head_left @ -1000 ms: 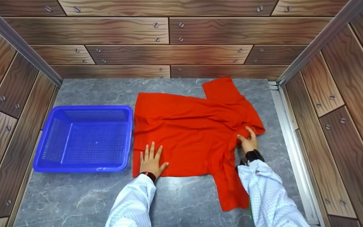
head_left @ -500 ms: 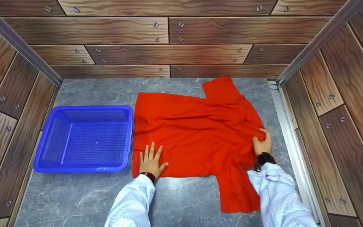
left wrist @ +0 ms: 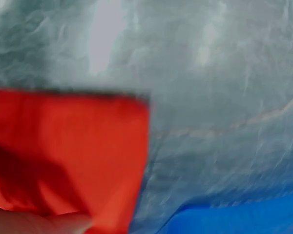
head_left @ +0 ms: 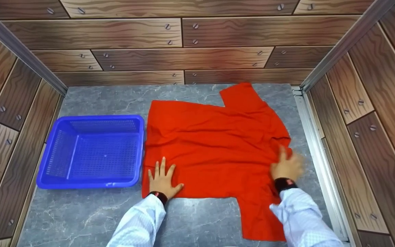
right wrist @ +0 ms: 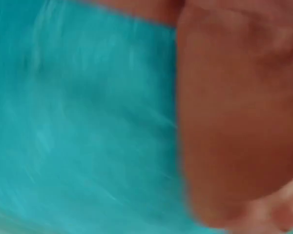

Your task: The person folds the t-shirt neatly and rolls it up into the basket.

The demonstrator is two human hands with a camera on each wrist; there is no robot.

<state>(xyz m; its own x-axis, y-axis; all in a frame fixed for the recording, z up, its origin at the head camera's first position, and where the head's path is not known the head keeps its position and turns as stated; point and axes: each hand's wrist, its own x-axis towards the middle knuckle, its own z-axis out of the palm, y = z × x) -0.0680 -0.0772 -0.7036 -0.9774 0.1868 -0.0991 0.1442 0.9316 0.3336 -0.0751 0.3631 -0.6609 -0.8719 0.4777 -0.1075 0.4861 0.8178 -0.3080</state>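
Head view: red shirt spread on the tabletop, long axis running left to right; hem just beside the blue basket, neck end at the right grip, the nearer of the two. Left grip laid flat, fingers spread, on the near hem corner, grasping nothing. Right grip blurred; cannot tell whether it grasps cloth. Red mark on right wristband illegible.

Left wrist view: hem corner and basket stand apart.

Right wrist view: blurred hand; no writing readable.
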